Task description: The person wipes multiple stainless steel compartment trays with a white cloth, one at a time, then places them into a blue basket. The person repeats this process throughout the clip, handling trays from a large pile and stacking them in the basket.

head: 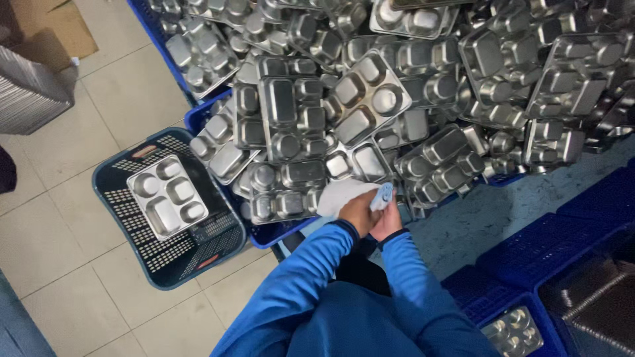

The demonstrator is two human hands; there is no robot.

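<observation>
Head view: both hands meet at the near edge of a big heap of steel compartment trays [360, 99]. Left hand [357, 211] is closed on a white cloth [340, 195], bunched under the fingers and lying against the trays just far of it. Right hand [389, 218] is clamped on a small pale-blue object [382, 196] — cannot tell what it is. The two hands touch, blue sleeves [311, 264] running back toward the camera.

Left of the hands, a dark perforated basket [126, 198] on the tiled floor [79, 264] holds a single tray [165, 196], lying flat, compartments up. Blue crates [549, 244] sit near right.

Handling, my read: the cloth is soft, light, limp — a bunched full-palm grip suits it. The trays look stiff, thin, slick and tangled; best taken by a rim edge, since they will likely slide and clatter.
</observation>
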